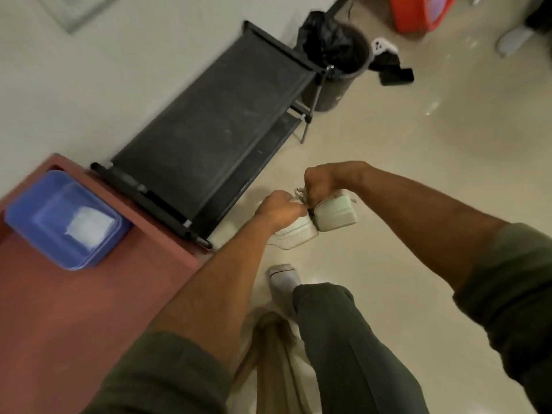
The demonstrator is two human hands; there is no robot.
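Two white sneakers hang side by side above the floor, in front of a black shoe rack (209, 130). My left hand (279, 209) grips the left sneaker (295, 234) at its top. My right hand (321, 182) holds the right sneaker (337, 213) by its collar, with a bit of lace showing beside the fingers. The two shoes touch each other. The rack's top shelf carries nothing; its lower shelf is mostly hidden.
A reddish table (89, 294) at the left bears a blue lidded box (65, 219). A dark bin with a black bag (337, 58) stands past the rack. Small dark items (394, 71) lie on the floor, and a red basket (418, 13) sits far back. My socked foot (282, 279) is below the shoes.
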